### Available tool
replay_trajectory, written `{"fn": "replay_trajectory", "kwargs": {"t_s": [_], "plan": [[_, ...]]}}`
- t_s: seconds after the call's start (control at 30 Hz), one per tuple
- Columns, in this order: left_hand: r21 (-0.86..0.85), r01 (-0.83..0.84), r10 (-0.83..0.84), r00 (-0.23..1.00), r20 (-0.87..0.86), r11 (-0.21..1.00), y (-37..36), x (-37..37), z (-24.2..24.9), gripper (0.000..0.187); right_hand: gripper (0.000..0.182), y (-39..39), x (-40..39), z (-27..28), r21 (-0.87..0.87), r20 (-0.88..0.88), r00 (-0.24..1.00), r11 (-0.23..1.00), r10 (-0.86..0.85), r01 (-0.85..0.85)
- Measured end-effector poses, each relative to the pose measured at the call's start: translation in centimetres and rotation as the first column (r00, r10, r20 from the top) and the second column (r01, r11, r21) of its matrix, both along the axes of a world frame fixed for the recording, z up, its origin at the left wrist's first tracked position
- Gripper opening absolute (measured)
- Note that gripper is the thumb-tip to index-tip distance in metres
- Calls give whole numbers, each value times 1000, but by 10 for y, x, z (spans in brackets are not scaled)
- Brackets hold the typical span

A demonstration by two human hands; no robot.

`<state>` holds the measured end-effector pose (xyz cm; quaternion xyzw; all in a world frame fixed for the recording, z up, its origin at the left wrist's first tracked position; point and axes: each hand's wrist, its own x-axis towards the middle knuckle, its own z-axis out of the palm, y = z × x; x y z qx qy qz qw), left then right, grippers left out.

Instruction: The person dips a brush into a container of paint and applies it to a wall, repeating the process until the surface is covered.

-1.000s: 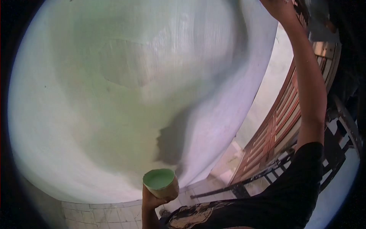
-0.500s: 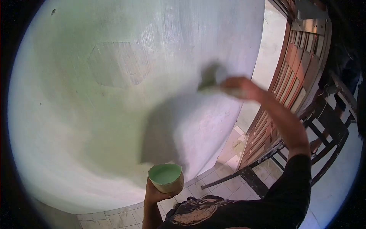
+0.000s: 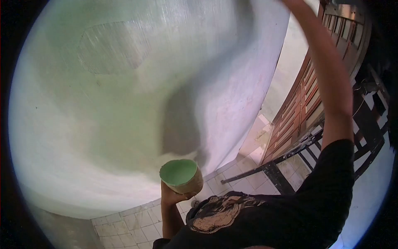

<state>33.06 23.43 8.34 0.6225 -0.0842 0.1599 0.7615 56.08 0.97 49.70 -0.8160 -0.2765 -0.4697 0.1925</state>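
My left hand (image 3: 171,196) is wrapped round the lower part of a round paint tub (image 3: 191,182). Pale green paint (image 3: 179,172) shows inside the tub, whose rim looks uneven. It stands out in front of the wall (image 3: 137,137), tilted slightly. My right forearm (image 3: 327,62) stretches up past the top edge of the view, so the right hand and whatever it holds are hidden. Wet, streaky paint glistens on the upper wall, around a rough-edged patch (image 3: 112,47).
Right of the wall are a doorway and a brown slatted wooden door (image 3: 296,112). A dark wooden chair (image 3: 277,178) stands close by my right side. White floor tiles (image 3: 134,226) run along the wall's foot.
My right hand has risen from mid-wall out past the top edge, taking a blurred brush-like tool with it. The left hand still holds the tub; the view has tipped slightly downward.
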Motion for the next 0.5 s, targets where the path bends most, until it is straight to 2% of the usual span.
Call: {"fn": "replay_trajectory", "kwargs": {"t_s": [0.03,0.07,0.1,0.13,0.17,0.2,0.23,0.27,0.3,0.33,0.37,0.4,0.43,0.47,0.5], "plan": [[4,-4,4,1000,-15,1000,-1,-1,1,99,18,-9,20,-32,4,-15,1000,1000,4,-4],[4,-1,1,1000,-15,1000,-4,0,1,99,20,-27,55,-84,-244,264,950,965,163,-98],[5,-1,1,1000,-13,1000,-8,0,0,100,34,-34,76,-131,-490,474,799,865,369,-109],[7,-11,12,1000,-19,1000,-9,0,0,100,31,-40,83,-191,-538,358,873,837,333,-99],[56,-14,15,1000,-8,998,-11,0,0,101,31,-32,40,-225,-419,-219,970,887,107,-193],[103,-18,18,1000,5,995,-13,0,0,102,35,-32,34,-274,-129,-388,855,899,344,-419],[106,-28,28,1000,4,994,-14,0,0,102,38,-32,10,-291,16,-661,694,930,285,-366],[93,-45,42,999,34,995,-16,-1,-2,102,32,-31,-2,-306,297,-826,440,936,351,-190],[74,-60,55,996,69,995,-19,1,-5,103,29,-31,-4,-341,359,-578,659,876,480,-323],[70,-65,60,995,77,995,-22,3,-7,103,28,-30,0,-380,363,-255,783,806,568,-467],[19,-55,55,998,31,998,-19,0,-9,105,28,-21,-6,-408,724,-237,644,574,728,-382],[-21,-45,44,999,-21,999,-15,-3,-10,107,27,-11,-12,-426,953,-126,510,246,851,-175],[-43,-69,69,997,16,997,-16,-3,-15,108,28,-7,-20,-418,982,-166,524,188,836,10],[-22,-55,55,998,-11,998,-11,-3,-21,108,28,-2,-26,-411,985,-164,532,168,831,41],[-38,-8,8,1000,4,999,-6,-2,-31,108,28,4,-26,-402,997,-54,570,9,820,81]]}}
